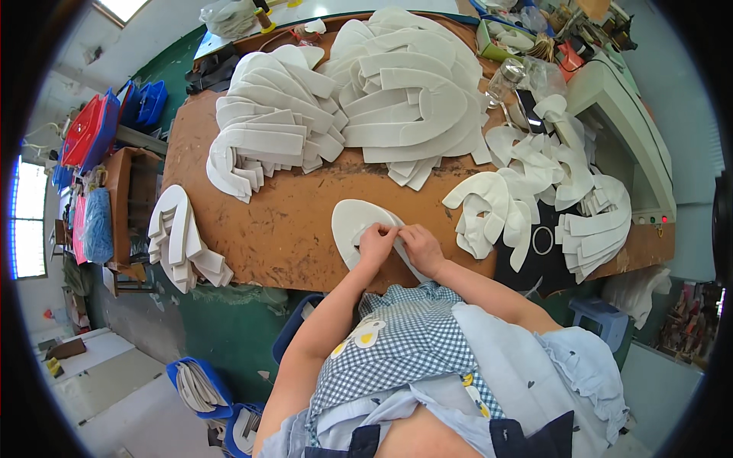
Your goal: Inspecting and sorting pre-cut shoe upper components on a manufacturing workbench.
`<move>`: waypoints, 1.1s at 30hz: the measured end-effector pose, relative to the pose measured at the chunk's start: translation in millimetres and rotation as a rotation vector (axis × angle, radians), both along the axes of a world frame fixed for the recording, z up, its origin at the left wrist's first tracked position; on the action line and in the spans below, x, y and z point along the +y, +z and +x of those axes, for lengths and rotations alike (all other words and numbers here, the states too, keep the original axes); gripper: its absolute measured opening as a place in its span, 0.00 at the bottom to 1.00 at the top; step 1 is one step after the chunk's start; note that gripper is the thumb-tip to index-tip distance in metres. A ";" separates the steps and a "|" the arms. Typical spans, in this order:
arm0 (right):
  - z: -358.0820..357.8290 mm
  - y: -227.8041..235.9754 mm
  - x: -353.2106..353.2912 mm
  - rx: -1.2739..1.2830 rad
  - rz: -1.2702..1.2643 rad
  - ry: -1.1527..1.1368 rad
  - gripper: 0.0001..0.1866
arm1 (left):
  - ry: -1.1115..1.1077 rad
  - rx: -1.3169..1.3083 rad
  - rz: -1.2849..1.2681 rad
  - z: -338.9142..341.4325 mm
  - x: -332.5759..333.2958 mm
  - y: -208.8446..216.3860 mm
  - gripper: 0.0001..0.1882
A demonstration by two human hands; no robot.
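Observation:
A white U-shaped padded piece (pixel 349 219) lies near the table's front edge, its curved end away from me. My left hand (pixel 376 244) is closed at the inner edge of this piece, fingertips pinched together. Close beside it, my right hand (pixel 420 249) pinches the other arm of the same piece. The fingertips of both hands almost meet, and whatever small part sits between them is hidden. Beyond my hands are large fanned stacks of similar white pieces, one at the back middle (pixel 416 99) and one at the back left (pixel 275 114).
A smaller stack (pixel 179 237) sits at the table's left end. Loose white pieces (pixel 489 206) and another stack (pixel 599 229) lie on the right, by a black mat (pixel 527 256). A pale machine housing (pixel 622 130) stands behind them. Blue bins (pixel 200 385) are at lower left.

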State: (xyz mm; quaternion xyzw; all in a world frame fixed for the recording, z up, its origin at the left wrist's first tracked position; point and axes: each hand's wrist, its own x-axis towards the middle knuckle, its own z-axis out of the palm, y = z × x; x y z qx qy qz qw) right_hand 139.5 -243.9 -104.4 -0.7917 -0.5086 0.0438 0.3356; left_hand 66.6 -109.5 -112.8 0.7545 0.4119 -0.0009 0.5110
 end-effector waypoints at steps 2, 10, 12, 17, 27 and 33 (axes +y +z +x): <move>0.4 0.1 0.1 -0.002 0.004 0.022 0.13 | 0.000 0.028 -0.008 -0.4 2.3 -0.4 0.18; 0.3 7.8 4.3 0.037 0.039 0.026 0.09 | 0.023 0.031 -0.004 -2.1 8.1 -9.1 0.14; 0.4 7.8 7.7 0.099 0.033 -0.022 0.08 | 0.019 0.017 -0.010 -3.9 10.7 -15.5 0.13; 2.7 1.3 22.3 0.403 0.034 -0.228 0.08 | 0.054 -0.048 -0.038 -12.6 8.2 -13.2 0.12; 49.7 -30.4 31.0 0.439 -0.038 -0.420 0.12 | 0.371 -0.579 -0.371 -43.5 30.1 44.8 0.04; 76.4 -26.7 6.0 0.379 -0.095 -0.488 0.14 | 0.693 -0.934 -0.503 -108.6 146.0 155.0 0.05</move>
